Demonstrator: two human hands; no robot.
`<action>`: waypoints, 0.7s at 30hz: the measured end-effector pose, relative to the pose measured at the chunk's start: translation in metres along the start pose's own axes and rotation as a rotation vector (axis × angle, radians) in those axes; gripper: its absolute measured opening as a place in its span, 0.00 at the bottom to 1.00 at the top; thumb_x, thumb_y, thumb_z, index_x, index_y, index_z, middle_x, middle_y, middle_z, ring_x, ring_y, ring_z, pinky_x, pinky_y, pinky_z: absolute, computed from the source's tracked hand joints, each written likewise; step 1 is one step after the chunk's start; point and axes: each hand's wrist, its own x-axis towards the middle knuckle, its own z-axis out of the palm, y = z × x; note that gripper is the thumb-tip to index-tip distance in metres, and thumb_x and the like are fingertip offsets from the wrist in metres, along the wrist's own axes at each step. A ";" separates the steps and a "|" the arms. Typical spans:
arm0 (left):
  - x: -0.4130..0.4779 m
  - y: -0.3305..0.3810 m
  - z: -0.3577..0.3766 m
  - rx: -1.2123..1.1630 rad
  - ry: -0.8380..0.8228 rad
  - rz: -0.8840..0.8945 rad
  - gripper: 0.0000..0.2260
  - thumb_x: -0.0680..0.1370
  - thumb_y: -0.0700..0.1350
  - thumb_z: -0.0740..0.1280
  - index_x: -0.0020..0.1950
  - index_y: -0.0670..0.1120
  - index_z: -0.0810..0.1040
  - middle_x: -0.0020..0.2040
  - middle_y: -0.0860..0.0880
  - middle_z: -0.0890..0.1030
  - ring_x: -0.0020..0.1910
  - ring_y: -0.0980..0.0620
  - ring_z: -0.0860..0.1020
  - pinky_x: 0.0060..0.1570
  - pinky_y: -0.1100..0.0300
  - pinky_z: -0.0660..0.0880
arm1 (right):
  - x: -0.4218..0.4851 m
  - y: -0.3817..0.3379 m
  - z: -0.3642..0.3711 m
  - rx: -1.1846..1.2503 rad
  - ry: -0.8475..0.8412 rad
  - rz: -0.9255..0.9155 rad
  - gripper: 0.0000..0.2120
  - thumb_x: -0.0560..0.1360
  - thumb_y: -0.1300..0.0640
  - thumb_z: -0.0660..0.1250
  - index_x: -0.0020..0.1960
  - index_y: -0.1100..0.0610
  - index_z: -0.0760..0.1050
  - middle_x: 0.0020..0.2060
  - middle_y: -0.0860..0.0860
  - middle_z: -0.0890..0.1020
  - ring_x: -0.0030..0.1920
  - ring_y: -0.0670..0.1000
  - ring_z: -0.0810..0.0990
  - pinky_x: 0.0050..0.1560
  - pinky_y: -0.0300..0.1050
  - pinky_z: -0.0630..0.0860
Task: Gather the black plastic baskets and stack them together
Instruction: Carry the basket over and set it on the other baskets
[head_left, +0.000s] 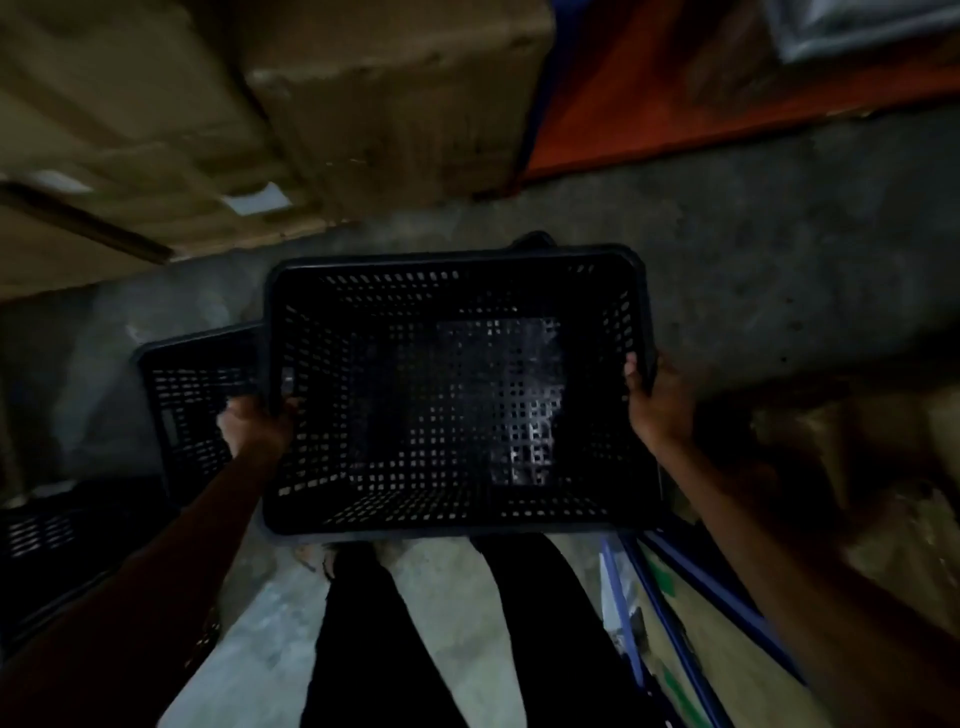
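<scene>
Both hands clamped on black basket (457, 395) rims: left hand (257, 423), right hand (657, 400), basket held between them above floor. Second basket (195, 395) sat just beyond left grip. Risk judged: dim light, skewed lowering, rims jamming instead of nesting.

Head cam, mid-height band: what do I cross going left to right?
Second black basket on the floor → left hand on the held basket's left rim → held black basket → right hand on its right rim.
</scene>
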 end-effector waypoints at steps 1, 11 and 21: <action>0.005 -0.013 -0.015 -0.003 0.020 0.001 0.19 0.73 0.49 0.72 0.48 0.31 0.82 0.46 0.30 0.83 0.50 0.33 0.81 0.49 0.48 0.77 | -0.014 -0.012 0.008 -0.017 -0.001 -0.009 0.20 0.81 0.46 0.57 0.61 0.60 0.75 0.54 0.63 0.82 0.55 0.64 0.81 0.58 0.54 0.76; 0.099 -0.184 -0.107 -0.027 0.154 -0.074 0.25 0.74 0.54 0.70 0.45 0.29 0.79 0.45 0.28 0.81 0.50 0.31 0.79 0.51 0.44 0.74 | -0.102 -0.134 0.168 0.010 -0.013 -0.060 0.18 0.79 0.47 0.62 0.62 0.56 0.77 0.54 0.61 0.83 0.54 0.64 0.81 0.52 0.52 0.77; 0.195 -0.279 -0.114 -0.108 0.158 -0.070 0.23 0.73 0.53 0.72 0.44 0.30 0.79 0.46 0.30 0.81 0.50 0.33 0.79 0.52 0.46 0.75 | -0.128 -0.199 0.294 -0.033 0.061 -0.198 0.19 0.80 0.48 0.61 0.63 0.61 0.76 0.54 0.65 0.82 0.54 0.65 0.81 0.51 0.51 0.76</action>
